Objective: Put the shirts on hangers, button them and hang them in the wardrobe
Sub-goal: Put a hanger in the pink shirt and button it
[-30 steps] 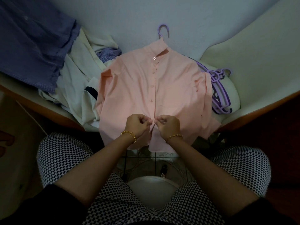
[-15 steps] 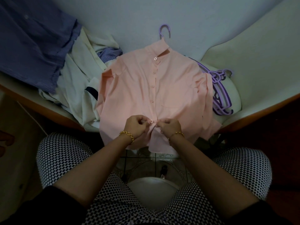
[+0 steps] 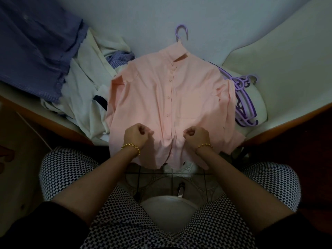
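A pink shirt (image 3: 179, 97) lies front-up on the bed, buttoned down its placket, on a purple hanger whose hook (image 3: 181, 33) sticks out above the collar. My left hand (image 3: 136, 136) and my right hand (image 3: 196, 137) sit on the lower front, one on each side of the placket. The fingers of both are curled and pinch the cloth, which puckers toward the lowest button (image 3: 168, 139). The hem hangs over the bed's edge.
A heap of white and blue shirts (image 3: 86, 97) lies left of the pink one, with a blue striped garment (image 3: 34, 45) beyond it. Spare purple hangers (image 3: 245, 103) lie on a pillow at the right. My knees, a white stool (image 3: 168, 211) and tiled floor are below.
Both hands were together at the lowest button a second ago. They have since moved apart, left hand leftward and right hand rightward, and that button now lies closed between them.
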